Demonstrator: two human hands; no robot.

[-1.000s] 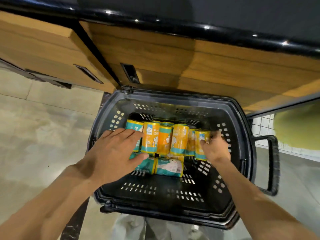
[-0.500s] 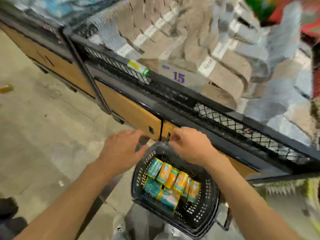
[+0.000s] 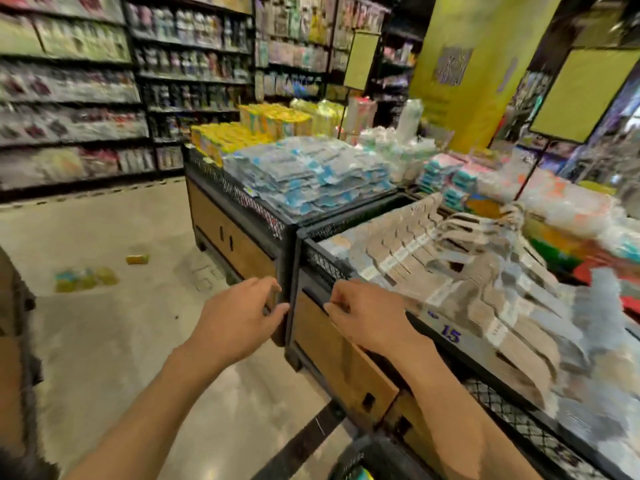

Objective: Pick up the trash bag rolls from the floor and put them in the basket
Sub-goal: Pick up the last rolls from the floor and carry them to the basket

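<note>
Yellow and teal trash bag rolls lie on the floor at the far left: a small cluster (image 3: 85, 279) and one single roll (image 3: 138, 259) a little farther off. Only the black rim of the basket (image 3: 353, 460) shows at the bottom edge, with a bit of a roll inside. My left hand (image 3: 239, 317) and my right hand (image 3: 367, 318) hover side by side in front of the display stand, fingers loosely curled, with nothing in them. Both hands are far from the rolls on the floor. The picture is blurred.
A wood and black mesh display stand (image 3: 242, 237) piled with packaged goods runs from the middle to the right. Tall store shelves (image 3: 69, 98) line the back left. Bare floor (image 3: 104, 341) lies between me and the rolls. A dark shape (image 3: 14, 341) sits at the left edge.
The view has swung up from the basket to the aisle. Both hands have left the rolls in the basket and risen in front of the stand. The floor rolls have come into view.
</note>
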